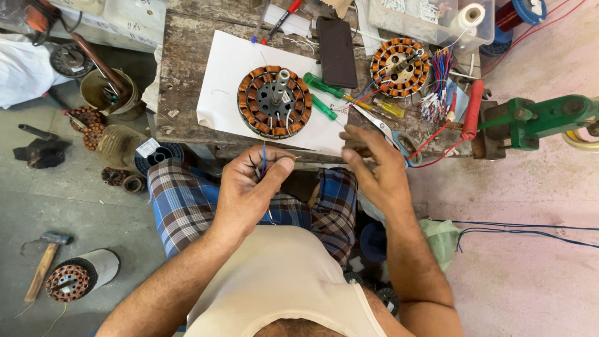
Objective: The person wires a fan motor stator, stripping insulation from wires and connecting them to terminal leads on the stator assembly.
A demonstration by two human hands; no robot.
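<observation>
I see a thin blue wire [264,157] pinched between the thumb and fingers of the left hand [253,187], held just off the near edge of the wooden bench [187,68], above the checked lap. The right hand [374,168] hangs beside it with fingers loosely spread, gripping nothing, close to the scissors [399,138]. I judge the fine strand could slip from the pinch or kink, since so little of it is held. Beyond it, a copper-wound motor core [274,102] rests on white paper [224,62], with green screwdrivers [324,93] and a second core [400,67] to the right. The bench is worn and cluttered; a hammer [45,259] lies on the concrete floor [75,200] at left.
</observation>
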